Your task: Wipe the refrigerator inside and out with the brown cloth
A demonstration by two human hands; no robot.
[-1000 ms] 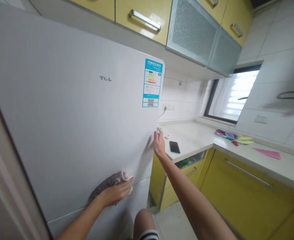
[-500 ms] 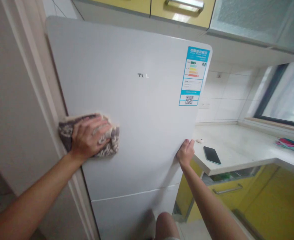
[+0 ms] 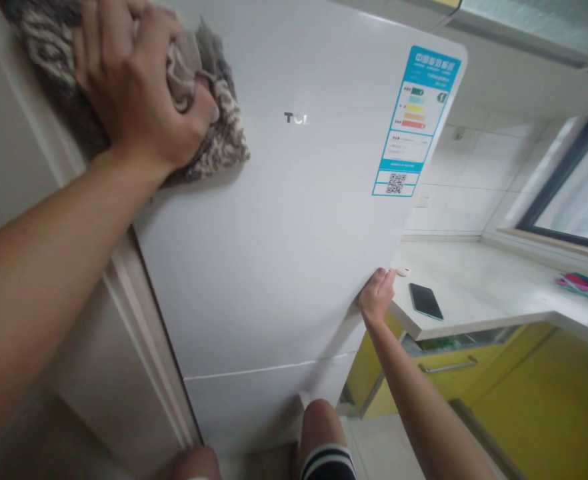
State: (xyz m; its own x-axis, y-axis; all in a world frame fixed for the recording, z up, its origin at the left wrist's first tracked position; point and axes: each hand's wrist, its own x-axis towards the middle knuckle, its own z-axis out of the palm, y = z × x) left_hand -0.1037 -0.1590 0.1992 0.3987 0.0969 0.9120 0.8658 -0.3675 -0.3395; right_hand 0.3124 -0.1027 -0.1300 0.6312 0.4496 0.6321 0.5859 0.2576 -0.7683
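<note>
My left hand [image 3: 134, 87] is closed on a brown-and-cream patterned cloth [image 3: 224, 127], bunched under the palm and fingers. The cloth lies against the upper left of a white refrigerator door [image 3: 269, 247] that bears a TCL logo. Along the door's right edge, my right hand [image 3: 377, 293] grips with its fingers bent round the side; the fingertips are partly hidden. A blue-and-white energy label [image 3: 408, 143] is stuck at the door's upper right.
To the right, a white countertop [image 3: 479, 280] holds a dark phone [image 3: 425, 301], a small pale object [image 3: 403, 272] and some colourful cloth [image 3: 587, 287]. Yellow cabinets [image 3: 539, 393] stand below it. A wall edge [image 3: 139, 320] runs close along the refrigerator's left side.
My left hand has moved the cloth up the door, from mid-height to near the top left. My right hand stays at the door's edge. The view has shifted closer.
</note>
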